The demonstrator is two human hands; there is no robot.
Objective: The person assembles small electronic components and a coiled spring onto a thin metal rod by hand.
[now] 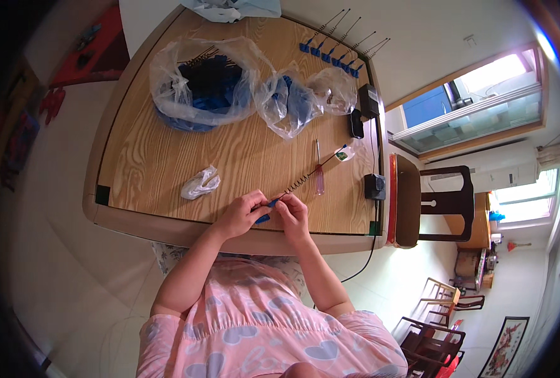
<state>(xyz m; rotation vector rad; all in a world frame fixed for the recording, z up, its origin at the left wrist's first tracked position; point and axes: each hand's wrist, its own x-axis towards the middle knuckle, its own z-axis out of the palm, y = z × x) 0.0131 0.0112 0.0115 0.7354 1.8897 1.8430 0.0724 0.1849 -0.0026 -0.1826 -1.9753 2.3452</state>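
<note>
At the near edge of the table, my left hand point(238, 215) is closed on a small blue plastic piece point(262, 219), part of which shows below the fingers. My right hand point(294, 218) pinches close beside it, at the lower end of a thin black rod with a spring-like coil point(297, 183). The rod slants up and away to the right and ends in a small blue tip. Fingers hide the joint between rod and blue piece. Beyond the right hand lies a screwdriver with a clear pinkish handle point(320, 181), its shaft passing near the rod.
A large clear bag point(160, 82) holds blue pieces and black coils. Two smaller bags point(286, 113) sit beside it. Several coiled rods with blue bases point(326, 57) line the far right edge. Crumpled white plastic point(200, 183), a small white container point(344, 154) and a black corded box point(374, 186) surround my hands.
</note>
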